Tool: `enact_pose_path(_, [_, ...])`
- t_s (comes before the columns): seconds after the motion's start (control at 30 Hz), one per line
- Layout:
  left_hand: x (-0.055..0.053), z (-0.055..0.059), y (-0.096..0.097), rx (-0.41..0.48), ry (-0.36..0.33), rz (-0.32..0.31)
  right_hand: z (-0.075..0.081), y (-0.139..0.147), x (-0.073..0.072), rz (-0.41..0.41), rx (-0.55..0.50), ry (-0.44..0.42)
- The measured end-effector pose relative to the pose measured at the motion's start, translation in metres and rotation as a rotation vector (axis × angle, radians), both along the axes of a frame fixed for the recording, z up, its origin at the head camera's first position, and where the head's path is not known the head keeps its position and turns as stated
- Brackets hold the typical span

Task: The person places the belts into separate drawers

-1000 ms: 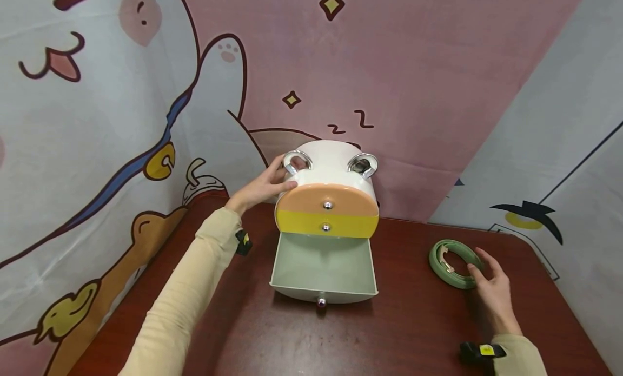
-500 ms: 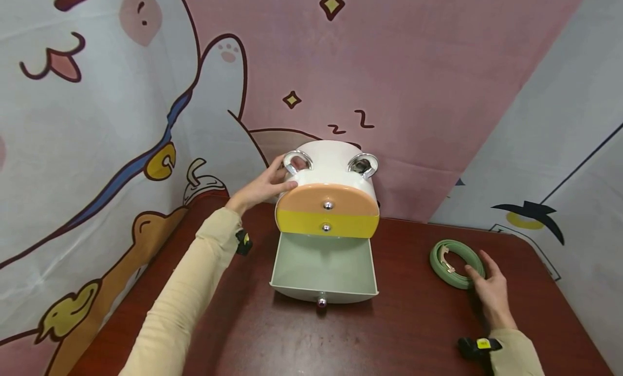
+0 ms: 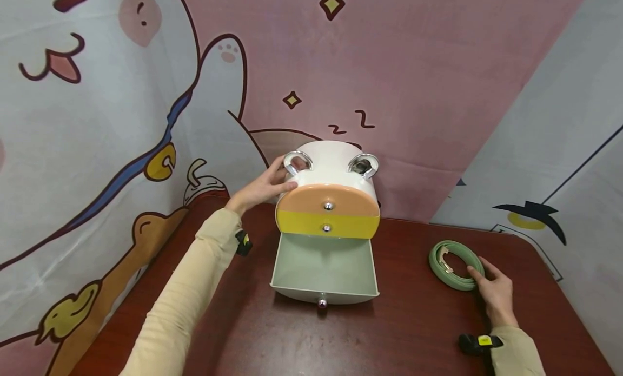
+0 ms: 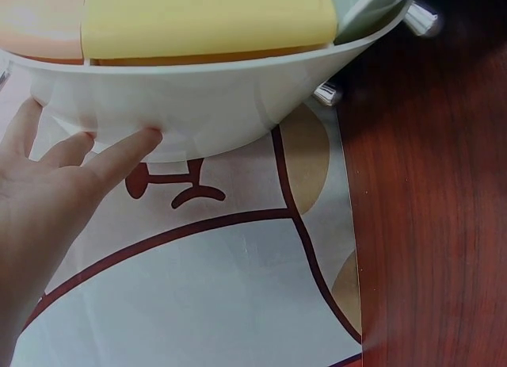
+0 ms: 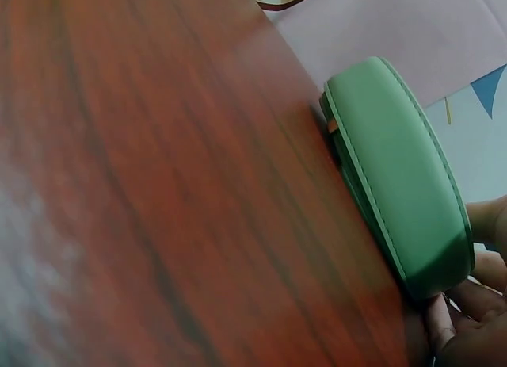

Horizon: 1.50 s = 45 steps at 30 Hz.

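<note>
In the head view, a small white desktop drawer box (image 3: pixel 331 162) has two silver-rimmed ears, an orange drawer front (image 3: pixel 306 200) and a yellow drawer front (image 3: pixel 297 223). Its pale green bottom drawer (image 3: pixel 323 265) is pulled out. My left hand (image 3: pixel 263 189) rests on the box's left side by the ear; the left wrist view has its straight fingertips touching the white wall (image 4: pixel 198 105). On the right lies a coiled green belt (image 3: pixel 435 266) with a gold buckle (image 3: pixel 444 258). My right hand (image 3: pixel 495 292) pinches the belt's right edge, thumb toward the ring's inside.
Everything stands on a dark red-brown wooden table (image 3: pixel 389 332). A cartoon-printed cloth (image 3: pixel 413 94) hangs right behind the box and along both sides. A round silver knob (image 3: pixel 322 303) juts from the drawer toward the front.
My right hand has shifted slightly at the belt's right edge, first left and then back right. The belt has barely moved. My left hand and the drawer box look the same.
</note>
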<state>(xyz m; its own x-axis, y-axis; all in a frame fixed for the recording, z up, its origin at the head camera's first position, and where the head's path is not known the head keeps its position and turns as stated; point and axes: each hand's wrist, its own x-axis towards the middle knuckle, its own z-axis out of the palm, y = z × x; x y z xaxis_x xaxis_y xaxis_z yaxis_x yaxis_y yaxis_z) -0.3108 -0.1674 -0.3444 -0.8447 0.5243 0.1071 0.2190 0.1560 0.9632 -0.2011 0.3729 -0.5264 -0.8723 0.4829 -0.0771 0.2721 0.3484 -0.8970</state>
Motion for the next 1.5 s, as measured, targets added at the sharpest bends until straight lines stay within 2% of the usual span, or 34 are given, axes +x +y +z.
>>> enact_pose_path(0.13, [-0.002, -0.003, -0.002, -0.002, 0.005, -0.002, -0.003, 0.000, 0.000, -0.002, 0.027, -0.002])
enact_pose_path(0.4, [-0.001, -0.003, -0.001, 0.005, -0.003, -0.006, -0.002, -0.001, 0.004, -0.018, 0.040, 0.002])
enact_pose_path(0.6, [-0.001, -0.006, -0.003, -0.008, 0.009, -0.011, -0.002, -0.005, 0.005, -0.072, 0.022, 0.018])
enact_pose_path(0.83, [-0.001, -0.008, -0.003, 0.006, 0.025, -0.024, 0.001, -0.013, 0.008, -0.102, 0.092, -0.006])
enact_pose_path(1.1, [-0.001, -0.007, -0.003, -0.004, 0.010, -0.010, 0.005, -0.021, 0.012, -0.119, 0.058, 0.002])
enact_pose_path(1.33, [0.000, -0.005, -0.001, -0.002, -0.011, 0.001, 0.010, -0.039, 0.017, -0.121, 0.018, 0.017])
enact_pose_path(1.5, [-0.001, -0.004, 0.000, -0.001, -0.022, 0.001, 0.014, -0.055, 0.018, -0.099, 0.043, 0.048])
